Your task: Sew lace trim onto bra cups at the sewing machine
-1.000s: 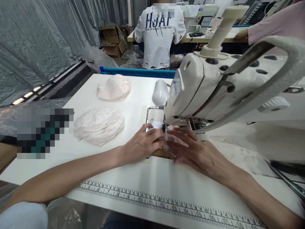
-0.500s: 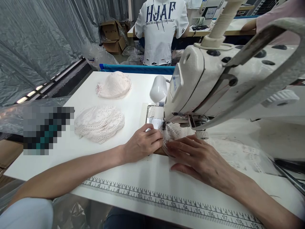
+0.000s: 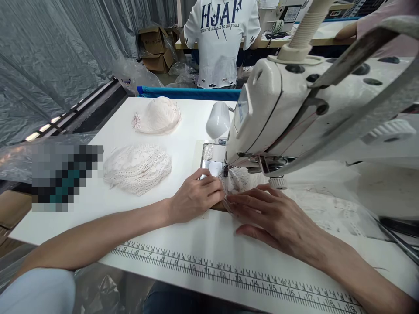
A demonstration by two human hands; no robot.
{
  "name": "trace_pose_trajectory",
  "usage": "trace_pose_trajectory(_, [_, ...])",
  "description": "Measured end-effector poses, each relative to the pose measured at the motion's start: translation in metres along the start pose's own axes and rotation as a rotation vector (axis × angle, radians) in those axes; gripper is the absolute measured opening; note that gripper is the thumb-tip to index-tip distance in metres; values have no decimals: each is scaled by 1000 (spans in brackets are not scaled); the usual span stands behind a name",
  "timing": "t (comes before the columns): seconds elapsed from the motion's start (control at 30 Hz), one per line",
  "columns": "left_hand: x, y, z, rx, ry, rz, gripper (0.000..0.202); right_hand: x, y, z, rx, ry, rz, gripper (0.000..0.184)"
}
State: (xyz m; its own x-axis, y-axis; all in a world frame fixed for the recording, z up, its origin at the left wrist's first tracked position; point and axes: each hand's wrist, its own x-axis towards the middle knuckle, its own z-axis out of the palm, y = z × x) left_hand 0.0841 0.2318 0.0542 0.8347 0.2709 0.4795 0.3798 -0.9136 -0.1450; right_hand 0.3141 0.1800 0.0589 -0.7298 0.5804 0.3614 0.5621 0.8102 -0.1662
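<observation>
White lace fabric (image 3: 240, 179) lies bunched beneath the head of a white sewing machine (image 3: 262, 113), close by its needle and presser foot (image 3: 225, 171). My left hand (image 3: 199, 192) is curled at the left side of the foot, its fingers closed on the lace edge; the fingertips are partly hidden. To the right, my right hand (image 3: 270, 213) rests with fingers stretched over the near edge of the lace, thumb apart on the table. The metal needle plate (image 3: 212, 165) shows just beyond my left hand.
A lace cup piece (image 3: 137, 169) and a smooth pale cup piece (image 3: 159, 115) lie on the white table (image 3: 183, 261), which has a printed ruler along its front edge. More pale fabric (image 3: 327, 209) spreads at right. A person in a white shirt (image 3: 219, 43) sits beyond.
The view has shifted very slightly. Both hands stay by the presser foot, and the lace under my right fingertips has moved only a little.
</observation>
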Motion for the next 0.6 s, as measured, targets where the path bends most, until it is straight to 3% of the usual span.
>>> trace_pose_trajectory(0.6, [0,4,-4,31,-40,-12,19,4,-6,-4,-14,-29,-14,26])
